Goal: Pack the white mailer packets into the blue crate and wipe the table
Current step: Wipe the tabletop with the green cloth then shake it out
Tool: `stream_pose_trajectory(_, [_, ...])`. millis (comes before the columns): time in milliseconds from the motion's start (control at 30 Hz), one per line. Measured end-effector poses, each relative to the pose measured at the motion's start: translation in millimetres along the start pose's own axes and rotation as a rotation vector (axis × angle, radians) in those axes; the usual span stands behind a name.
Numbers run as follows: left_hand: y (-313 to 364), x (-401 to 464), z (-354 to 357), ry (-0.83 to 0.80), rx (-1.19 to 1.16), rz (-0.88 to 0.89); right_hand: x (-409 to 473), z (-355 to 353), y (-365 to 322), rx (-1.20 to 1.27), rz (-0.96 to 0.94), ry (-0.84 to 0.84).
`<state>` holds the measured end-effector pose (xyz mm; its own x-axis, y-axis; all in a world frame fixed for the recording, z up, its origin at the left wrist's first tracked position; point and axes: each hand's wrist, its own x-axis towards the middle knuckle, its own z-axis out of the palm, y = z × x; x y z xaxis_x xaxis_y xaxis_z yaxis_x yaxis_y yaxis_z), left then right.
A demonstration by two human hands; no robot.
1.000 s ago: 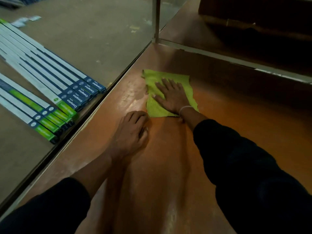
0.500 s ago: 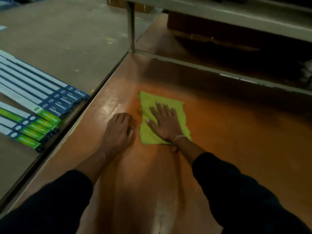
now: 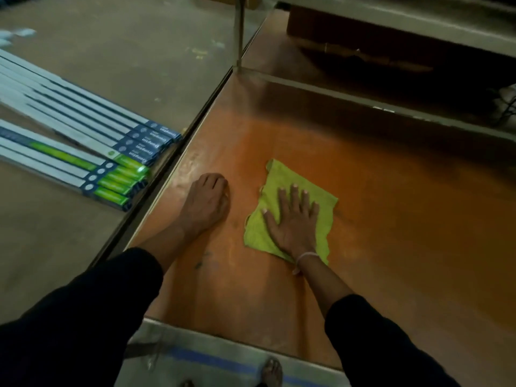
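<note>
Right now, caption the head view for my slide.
Right hand pressed flat on a yellow-green cloth on the orange table, left hand resting beside it, long boxes on the neighbouring surface.

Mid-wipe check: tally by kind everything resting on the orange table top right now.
On the orange table:
Green cloth: 1
Hands: 2, the left hand on bare table, the right hand flat on the cloth
Total: 3

Light: dim, warm sheen on the orange table [image 3: 391, 219]
Shadow: deep at upper right
Blur: boxes [image 3: 83, 141], left edge
</note>
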<state>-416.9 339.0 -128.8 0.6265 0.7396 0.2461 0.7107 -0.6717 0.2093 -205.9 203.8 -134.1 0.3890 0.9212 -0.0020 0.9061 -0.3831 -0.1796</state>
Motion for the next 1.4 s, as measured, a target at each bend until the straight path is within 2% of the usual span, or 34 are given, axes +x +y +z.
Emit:
stream_pose_trajectory(100, [-8.4, -20.2, -6.3, 0.01, -0.013, -0.003, -34.1, 4.7, -27.2, -0.048, -0.214, 0.003])
stream_pose_trajectory(133, [-9.9, -25.9, -8.3, 0.013, -0.015, -0.005, -40.8, 4.9, -30.0, -0.052, -0.234, -0.001])
stream_pose_trajectory(267, [-15.5, -47.2, -16.2, 0.025, -0.045, -0.007, -62.1, 4.4, -47.2, -0.016, 0.023, -0.004])
stream_pose_trajectory(300, [-18.0, -51.6, -18.1, 0.028, -0.051, -0.006, -74.3, 5.7, -57.6, -0.014, -0.013, -0.005])
stream_pose_trajectory(400, [-31.0, -64.5, -22.1, 0.05, -0.049, -0.01, -120.6, 8.6, -81.1, -0.043, -0.341, 0.003])
stream_pose_trajectory(467, [-42.7, -73.9, -26.0, 0.073, -0.051, -0.022, -135.3, 7.9, -80.4, -0.07, -0.462, -0.004])
stream_pose_trajectory(500, [-49.4, -79.5, -28.0, 0.083, -0.059, -0.041, -137.1, 8.3, -80.4, -0.076, -0.443, 0.0])
stream_pose_trajectory(600, [-68.8, -98.7, -32.6, 0.134, -0.069, -0.068, -145.1, 10.5, -98.9, -0.045, -0.176, 0.03])
stream_pose_trajectory(633, [-74.6, -103.9, -34.2, 0.149, -0.103, -0.061, -151.3, 12.2, -112.2, -0.026, -0.159, 0.021])
stream_pose_trajectory(667, [-80.2, -108.7, -36.8, 0.159, -0.161, -0.062, -158.9, 14.4, -126.4, -0.022, -0.23, 0.003])
stream_pose_trajectory(767, [-92.1, -123.0, -52.8, 0.18, -0.352, -0.152, -164.4, 19.2, -147.4, -0.079, -0.642, -0.046])
stream_pose_trajectory(800, [-95.1, -127.7, -58.7, 0.198, -0.381, -0.184, -157.4, 19.5, -149.0, -0.095, -0.701, -0.052])
stream_pose_trajectory(833, [-98.2, -132.0, -63.4, 0.225, -0.396, -0.207, -148.5, 21.5, -150.8, -0.098, -0.695, -0.05])
stream_pose_trajectory(933, [-103.7, -144.0, -78.2, 0.311, -0.409, -0.241, -133.1, 29.7, -172.3, -0.069, -0.518, -0.031])
stream_pose_trajectory(967, [-105.9, -146.3, -82.3, 0.325, -0.407, -0.239, -134.0, 33.2, -185.8, -0.07, -0.539, -0.039])
stream_pose_trajectory(1067, [-113.0, -153.4, -88.4, 0.355, -0.4, -0.212, -140.5, 38.5, -217.9, -0.136, -0.884, -0.081])
stream_pose_trajectory(1133, [-115.6, -156.8, -93.1, 0.374, -0.394, -0.217, -128.4, 38.9, -219.4, -0.172, -1.014, -0.086])
stream_pose_trajectory(1200, [-118.4, -159.2, -96.5, 0.39, -0.392, -0.227, -102.8, 41.3, -216.4, -0.145, -0.908, -0.056])
stream_pose_trajectory(1267, [-121.8, -163.6, -97.6, 0.398, -0.389, -0.251, -76.0, 43.1, -215.6, -0.082, -0.641, -0.043])
stream_pose_trajectory(1300, [-123.5, -165.6, -96.5, 0.401, -0.394, -0.269, -67.1, 43.5, -217.2, -0.086, -0.567, -0.036])
stream_pose_trajectory(1333, [-124.6, -167.2, -94.5, 0.401, -0.4, -0.289, -61.3, 43.8, -218.5, -0.113, -0.581, -0.033])
stream_pose_trajectory(1400, [-124.7, -169.1, -88.2, 0.387, -0.423, -0.331, -51.9, 44.4, -215.9, -0.174, -0.769, -0.057])
